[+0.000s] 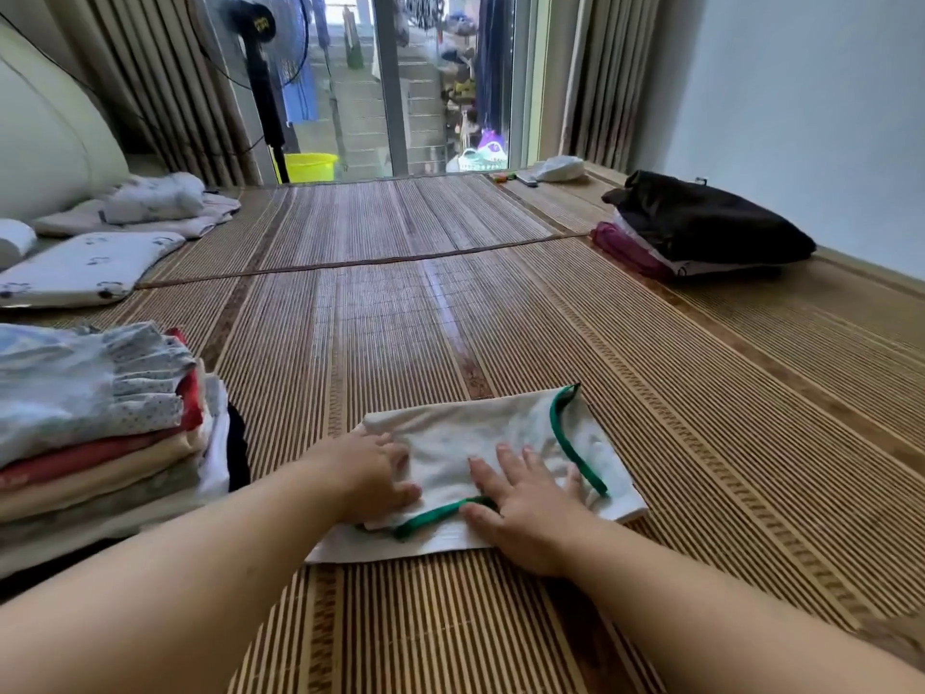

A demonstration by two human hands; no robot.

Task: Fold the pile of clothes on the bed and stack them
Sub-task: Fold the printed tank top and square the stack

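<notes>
A white garment with green trim lies folded flat on the bamboo mat in front of me. My left hand rests on its left edge with the fingers curled over the fold. My right hand presses flat on the right half, fingers spread, beside the green trim. A tall stack of folded clothes sits at the left, topped by a pale blue dotted piece. A second pile with a dark garment on top lies at the far right.
A patterned white pillow and loose pale bedding lie at the far left. A standing fan and a yellow tub stand by the glass door. A white cloth lies at the bed's far edge.
</notes>
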